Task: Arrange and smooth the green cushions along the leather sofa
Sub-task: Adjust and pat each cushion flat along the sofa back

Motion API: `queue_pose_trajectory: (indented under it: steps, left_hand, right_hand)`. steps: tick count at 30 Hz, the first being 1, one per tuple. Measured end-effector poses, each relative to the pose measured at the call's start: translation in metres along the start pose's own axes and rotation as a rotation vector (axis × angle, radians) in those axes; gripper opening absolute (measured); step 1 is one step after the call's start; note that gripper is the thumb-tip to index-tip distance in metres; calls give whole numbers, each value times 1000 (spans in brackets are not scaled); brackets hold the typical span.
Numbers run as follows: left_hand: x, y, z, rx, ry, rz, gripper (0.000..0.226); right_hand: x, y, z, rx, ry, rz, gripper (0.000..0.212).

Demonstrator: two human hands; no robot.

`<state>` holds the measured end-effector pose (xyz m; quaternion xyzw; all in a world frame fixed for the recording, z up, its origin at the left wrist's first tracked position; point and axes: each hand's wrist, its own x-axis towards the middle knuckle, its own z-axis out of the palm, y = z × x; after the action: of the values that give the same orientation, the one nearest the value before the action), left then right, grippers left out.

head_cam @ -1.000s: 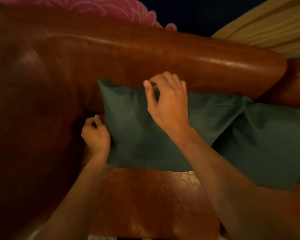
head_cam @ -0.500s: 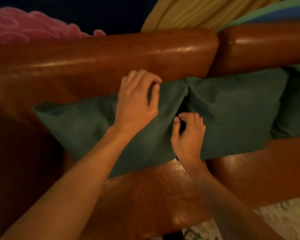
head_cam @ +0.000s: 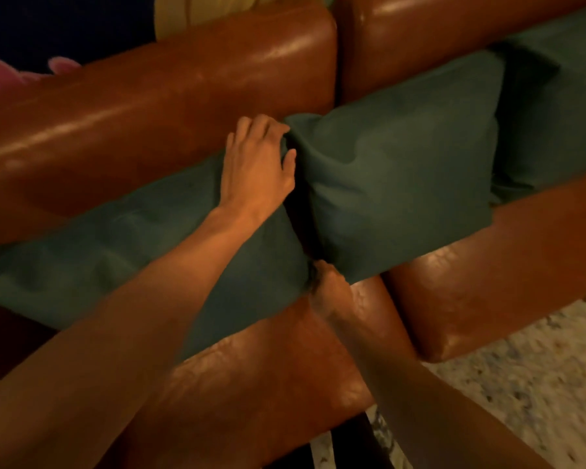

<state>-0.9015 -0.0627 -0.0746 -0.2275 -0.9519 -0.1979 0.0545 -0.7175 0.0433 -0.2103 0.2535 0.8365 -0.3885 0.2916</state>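
Observation:
Three green cushions lean in a row against the brown leather sofa's backrest [head_cam: 149,106]. The left cushion [head_cam: 115,258] and the middle cushion [head_cam: 403,170] meet at a dark gap. The right cushion [head_cam: 555,113] sits partly behind the middle one. My left hand [head_cam: 257,164] lies on the left cushion's upper right corner, fingers curled over its edge into the gap. My right hand [head_cam: 329,292] is blurred at the bottom of the gap, on the seat [head_cam: 268,367]; its fingers are hidden between the cushions.
A second seat cushion [head_cam: 487,282] of the sofa lies to the right. Speckled floor [head_cam: 538,384] shows below the seat's front edge. Pink fabric [head_cam: 0,76] and yellow fabric [head_cam: 190,11] lie behind the backrest.
My left hand has slid right to the left cushion's upper corner. My right hand has dropped to the bottom of the gap, fingers now hidden. The view has shifted right.

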Motion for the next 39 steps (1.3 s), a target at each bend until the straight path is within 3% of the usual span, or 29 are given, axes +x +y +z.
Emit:
queue_pose_trajectory:
  steps: [5,16,21,23,25,27,30,34,39]
  left_hand:
    - [-3,2,-1,-109,84,-22,21]
    - [-9,0,2,-227,204,-63,13]
    - [-13,5,-1,-279,133,-47,18]
    - [-24,3,-10,-275,149,-35,25]
    - [-47,-2,-22,-263,212,-29,25]
    - [-77,-14,-32,-247,286,-41,22]
    - [-125,-43,-42,-174,397,-101,18]
    - [-165,-81,-45,-26,425,-172,24]
    - [-177,-109,-38,106,356,-219,38]
  right_hand:
    - [10,7,11,-8,29,54,47]
    - [17,21,17,-86,69,128,5]
    - [22,21,10,-107,43,104,20]
    - [13,14,4,-26,141,59,29]
    - [-5,1,-4,63,363,-61,32]
    - [-26,-21,-10,60,596,-309,29]
    - [-54,-72,-10,-9,758,-711,27]
    - [-64,-143,13,-179,725,-1051,32]
    - [-38,-179,30,-392,649,-1034,45]
